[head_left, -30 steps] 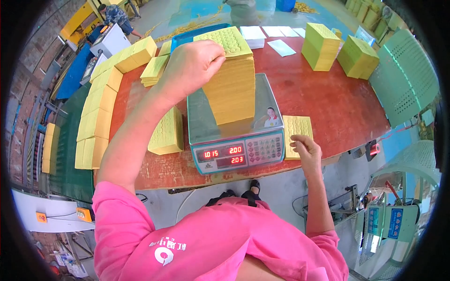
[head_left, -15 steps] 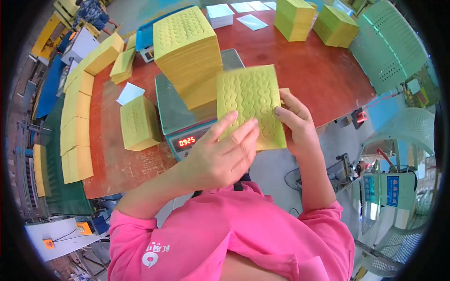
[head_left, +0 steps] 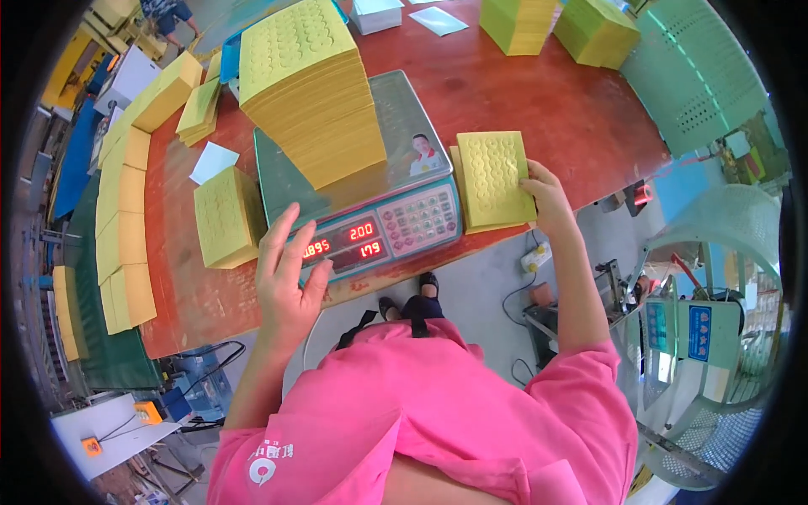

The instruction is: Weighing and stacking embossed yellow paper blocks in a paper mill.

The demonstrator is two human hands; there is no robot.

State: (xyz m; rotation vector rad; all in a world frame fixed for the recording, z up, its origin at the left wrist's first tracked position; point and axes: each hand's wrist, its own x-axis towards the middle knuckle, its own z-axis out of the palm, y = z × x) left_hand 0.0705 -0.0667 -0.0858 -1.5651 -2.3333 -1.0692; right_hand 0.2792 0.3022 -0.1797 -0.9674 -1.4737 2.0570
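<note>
A thin stack of yellow paper sheets (head_left: 497, 181), stamped with rows of round patterns, lies at the table's front edge, right of the scale. My right hand (head_left: 549, 195) grips its right edge, thumb on top and fingers partly hidden behind it. My left hand (head_left: 289, 273) is empty, fingers apart, by the lit display at the scale's front left. A tall pile of the same yellow paper (head_left: 316, 109) stands on the pan of the digital scale (head_left: 408, 223). Left of the scale sits a shorter yellow pile (head_left: 225, 220).
Rows of yellow paper blocks (head_left: 122, 231) line the red table's (head_left: 202, 316) left side. Two more yellow piles (head_left: 593, 34) stand at the far right, near a green perforated guard (head_left: 699, 80). White sheets (head_left: 438, 21) lie at the back. A person (head_left: 168, 17) is at the far left.
The thin yellow stack has gone down and right, from in front of the scale to beside it. My left hand has let go of it and moved left. The scale's display has changed.
</note>
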